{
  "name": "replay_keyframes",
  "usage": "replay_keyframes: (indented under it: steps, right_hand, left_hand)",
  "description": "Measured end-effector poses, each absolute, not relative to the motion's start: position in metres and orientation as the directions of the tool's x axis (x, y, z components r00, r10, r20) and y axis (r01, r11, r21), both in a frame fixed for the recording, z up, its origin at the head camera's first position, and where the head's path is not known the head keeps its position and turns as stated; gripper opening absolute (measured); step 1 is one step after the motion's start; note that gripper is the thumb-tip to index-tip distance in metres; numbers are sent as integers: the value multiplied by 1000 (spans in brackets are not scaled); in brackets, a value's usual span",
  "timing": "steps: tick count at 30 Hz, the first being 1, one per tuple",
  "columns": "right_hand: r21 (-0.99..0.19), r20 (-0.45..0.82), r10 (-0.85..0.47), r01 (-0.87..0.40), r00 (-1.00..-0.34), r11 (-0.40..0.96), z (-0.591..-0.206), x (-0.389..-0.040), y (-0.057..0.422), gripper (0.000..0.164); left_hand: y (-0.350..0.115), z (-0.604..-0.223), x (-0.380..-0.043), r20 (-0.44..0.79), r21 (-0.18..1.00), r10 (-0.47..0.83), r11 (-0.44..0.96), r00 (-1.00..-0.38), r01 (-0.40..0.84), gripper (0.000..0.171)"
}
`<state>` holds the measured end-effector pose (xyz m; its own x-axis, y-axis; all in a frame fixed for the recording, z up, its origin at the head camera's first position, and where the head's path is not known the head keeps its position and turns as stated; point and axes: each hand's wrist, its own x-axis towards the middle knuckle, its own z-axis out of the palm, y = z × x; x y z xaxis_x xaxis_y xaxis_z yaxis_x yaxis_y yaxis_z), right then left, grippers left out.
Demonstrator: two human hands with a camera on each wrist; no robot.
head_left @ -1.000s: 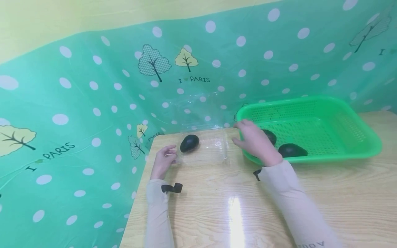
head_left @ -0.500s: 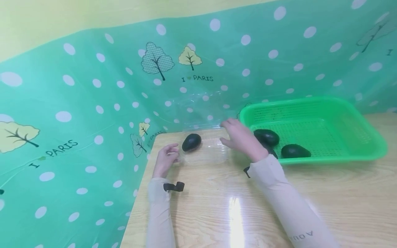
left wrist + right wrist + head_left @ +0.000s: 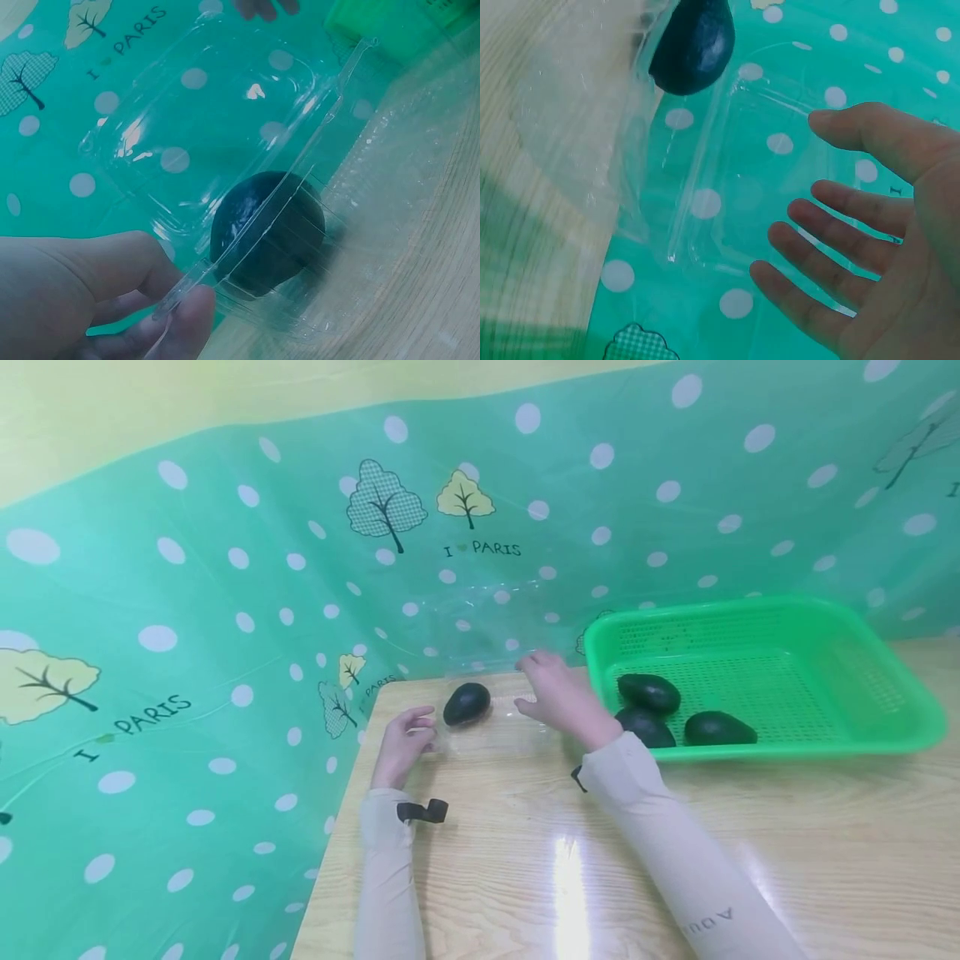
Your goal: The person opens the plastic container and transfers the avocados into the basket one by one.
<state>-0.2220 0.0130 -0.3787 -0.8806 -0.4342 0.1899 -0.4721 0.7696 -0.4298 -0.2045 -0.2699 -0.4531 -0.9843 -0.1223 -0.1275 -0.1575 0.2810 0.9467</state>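
A clear plastic clamshell box sits near the back of the wooden table, its lid raised against the patterned cloth. Inside its base, toward the left, lies one dark avocado. My left hand pinches the box's left rim between thumb and fingers, as the left wrist view shows. Over the box's right side hovers my right hand, fingers spread and holding nothing. In the right wrist view the thumb and fingers stand apart, in front of the see-through lid.
Right of the box stands a green perforated basket. Three dark avocados lie at its left end. A polka-dot cloth hangs behind the table and along its left edge.
My right hand has moved left, from over the basket's left rim to the box's right side, uncovering more of the avocados. My left hand stays at the box.
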Motion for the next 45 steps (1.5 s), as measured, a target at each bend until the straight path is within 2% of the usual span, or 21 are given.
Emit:
replay_keyframes:
  steps: [13,21,32,36,45]
  right_hand:
    - [-387,160,-482,-504,-862,772,-391,-229,-14,55]
    - [-368,142,-513,-526,-847,767,-409,-237,-31,60]
    - [-391,140,-518,-528,-844,754,-421,-244,-48,68]
    - [-399,134,-552,-555,-823,730,-423,-246,-54,72]
    - [-480,134,-618,-596,-774,643,-433,-250,-65,69]
  left_hand:
    - [-273,-453,-205,-128,952,-113,263,-985,-154,53]
    - [-270,-451,-205,-130,954,-99,258,-986,-152,53]
    - [-269,-451,-205,-126,960,-109,239,-986,-149,53]
    - [-268,-452,-206,-132,958,-110,239,-985,-156,53]
    - [-269,-452,-204,-144,955,-121,242,-982,-170,53]
